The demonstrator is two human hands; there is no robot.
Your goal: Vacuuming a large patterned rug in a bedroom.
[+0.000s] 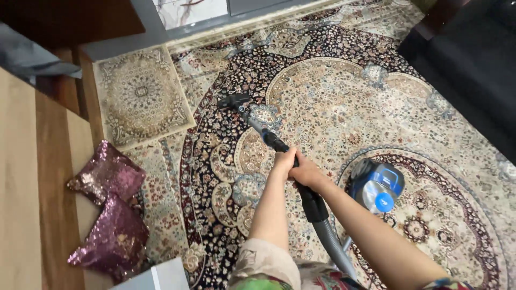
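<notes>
both hands close around the black wand of a vacuum cleaner (279, 145) at the middle of the frame — the left hand (284, 160) wrapped higher up the tube, the right hand (307, 173) gripping just behind it, the two touching. neither is spread; fingers curl round the tube. the wand's long axis runs from about five o'clock to eleven o'clock, rising away from the hands to the floor nozzle (235, 101), which rests on the dark border of an ornate patterned carpet (333, 96). the nozzle lies at eleven o'clock from the grip, well apart from it, and the left hand is the nearer of the two. behind the hands a black handle section joins a grey ribbed hose (334, 247) that drops toward six o'clock, past the person's floral sleeves.

the blue canister body (376, 185) of the machine sits on the carpet at three o'clock from the hands, near the right forearm — on a round medallion in the weave. a smaller beige rug (141, 94) lies at ten o'clock, overlapping the big carpet's edge. two pink sequinned cushions (110, 209) lie at eight o'clock by a pale wooden surface (21, 188). a dark sofa (473, 59) fills the corner at two o'clock.
</notes>
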